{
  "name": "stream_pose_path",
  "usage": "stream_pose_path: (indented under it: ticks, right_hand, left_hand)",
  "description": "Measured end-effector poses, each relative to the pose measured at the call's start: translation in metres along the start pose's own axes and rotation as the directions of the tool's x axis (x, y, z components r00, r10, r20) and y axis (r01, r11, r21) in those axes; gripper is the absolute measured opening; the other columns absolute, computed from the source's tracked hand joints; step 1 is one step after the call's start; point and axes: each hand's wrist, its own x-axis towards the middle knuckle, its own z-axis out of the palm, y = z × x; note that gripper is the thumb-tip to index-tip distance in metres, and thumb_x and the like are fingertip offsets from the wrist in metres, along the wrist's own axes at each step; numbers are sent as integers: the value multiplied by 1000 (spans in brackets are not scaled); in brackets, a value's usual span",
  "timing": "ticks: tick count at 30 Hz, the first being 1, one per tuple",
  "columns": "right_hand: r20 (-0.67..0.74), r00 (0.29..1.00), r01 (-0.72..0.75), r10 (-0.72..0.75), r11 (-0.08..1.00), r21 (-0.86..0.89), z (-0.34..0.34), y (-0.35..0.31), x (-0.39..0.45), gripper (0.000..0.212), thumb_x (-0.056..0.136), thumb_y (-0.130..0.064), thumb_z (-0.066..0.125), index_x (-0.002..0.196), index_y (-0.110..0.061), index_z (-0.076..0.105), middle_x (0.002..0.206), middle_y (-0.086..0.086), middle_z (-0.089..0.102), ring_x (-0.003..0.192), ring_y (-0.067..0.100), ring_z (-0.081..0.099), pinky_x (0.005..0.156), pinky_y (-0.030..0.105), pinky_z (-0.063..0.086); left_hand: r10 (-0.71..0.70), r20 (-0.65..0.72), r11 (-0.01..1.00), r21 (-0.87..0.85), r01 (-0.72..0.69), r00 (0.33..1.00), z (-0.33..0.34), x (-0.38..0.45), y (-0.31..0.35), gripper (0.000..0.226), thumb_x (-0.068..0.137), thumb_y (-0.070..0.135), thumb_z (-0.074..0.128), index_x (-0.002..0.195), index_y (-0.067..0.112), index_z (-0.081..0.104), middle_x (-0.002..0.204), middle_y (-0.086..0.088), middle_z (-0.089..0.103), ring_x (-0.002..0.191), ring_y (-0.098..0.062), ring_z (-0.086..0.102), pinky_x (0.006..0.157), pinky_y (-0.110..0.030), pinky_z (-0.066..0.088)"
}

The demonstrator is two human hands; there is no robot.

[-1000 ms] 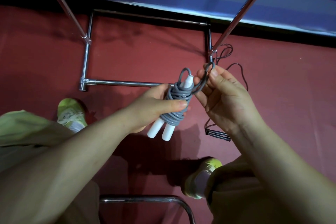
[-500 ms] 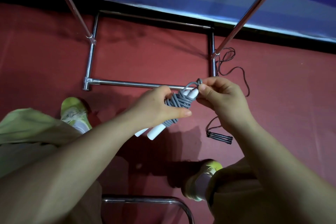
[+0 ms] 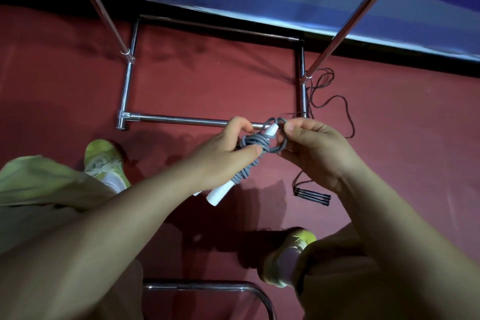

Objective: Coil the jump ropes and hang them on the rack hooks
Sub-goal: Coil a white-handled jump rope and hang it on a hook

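Observation:
A grey jump rope (image 3: 253, 141) is wound around its two white handles (image 3: 220, 192) into a tight bundle. My left hand (image 3: 223, 156) grips the bundle around its middle, thumb across the coils. My right hand (image 3: 314, 148) pinches the rope's end loop at the top of the bundle, beside a white handle tip. A second jump rope, thin and black with dark handles (image 3: 313, 196), lies loose on the red floor to the right. The chrome rack (image 3: 181, 120) stands ahead, its base frame on the floor and two uprights rising out of view; no hooks show.
The red floor (image 3: 207, 73) meets a blue wall at the top. My two feet in yellow-green shoes (image 3: 104, 161) flank the bundle. A chrome bar (image 3: 202, 287) curves across the bottom, close to my knees. The black rope's cord trails around the rack's right upright (image 3: 337, 41).
My right hand brought the rope's end loop down and around the top of the bundle. The bundle tilted more, handles pointing lower left. The view shifted slightly.

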Motion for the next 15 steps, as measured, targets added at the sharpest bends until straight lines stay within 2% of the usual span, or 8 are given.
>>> stream_pose_path:
  ticks: [2,5,8,10,12,15]
  right_hand:
    - [20,1000,-10,11,999,-49,-2,-2,0,13,89,-7,55,82,-12,64,74,1,63,71,13,51,77,26,48]
    - [48,997,-59,64,993,-105,-5,-3,-1,6,83,-12,60,81,-11,65,71,2,62,67,14,46,67,22,46]
    - [84,991,-92,102,989,-118,-6,-4,-4,10,73,-18,63,72,-14,71,63,1,64,58,11,44,61,20,47]
    - [113,990,-69,80,993,-97,-6,-5,-4,13,74,-21,62,67,-16,72,61,0,62,56,9,44,59,19,46]
    - [137,990,-37,45,998,-58,-5,-3,-3,17,75,-23,60,64,-17,72,61,0,59,53,7,43,56,18,45]
    - [139,990,-7,7,1000,1,-1,-1,-4,19,76,-21,59,59,-17,68,59,0,58,46,5,39,46,16,38]
  left_hand:
    - [40,0,998,41,-40,999,-1,-1,2,27,78,47,44,103,46,34,85,-3,64,77,-24,63,76,-42,52]
    - [93,65,993,72,-98,994,-1,-5,5,37,84,42,43,116,57,31,79,5,61,70,-15,60,69,-33,49]
    - [126,128,989,64,-135,984,0,-6,6,48,79,43,41,119,65,28,82,6,61,71,-12,58,74,-39,50]
    - [144,150,990,-26,-142,978,0,-5,5,47,75,49,43,115,72,31,99,-4,63,84,-22,61,82,-49,52]
    - [155,167,980,-148,-130,974,-1,-4,6,47,71,51,45,109,77,34,110,-5,61,87,-27,62,85,-54,52]
    - [161,199,961,-255,-107,967,-3,-4,8,47,77,39,51,103,77,40,109,4,61,78,-9,63,79,-42,54]
